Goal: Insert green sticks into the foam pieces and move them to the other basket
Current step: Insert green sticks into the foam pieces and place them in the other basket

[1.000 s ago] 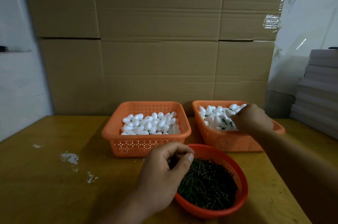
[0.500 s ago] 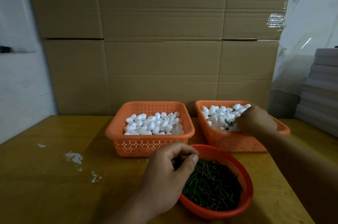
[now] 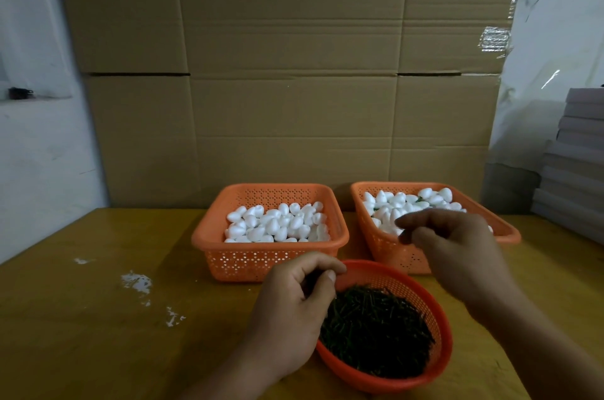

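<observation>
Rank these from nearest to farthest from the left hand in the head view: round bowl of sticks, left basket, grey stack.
1. Round bowl: under the left hand, at its near-left rim.
2. Left basket: just behind the hand.
3. Grey stack: far right edge.

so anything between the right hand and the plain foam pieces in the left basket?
Nothing visible. The right hand hangs in front of the right basket; the left basket is open-topped and its foam pieces lie uncovered. The left hand sits lower, at the stick bowl.
</observation>
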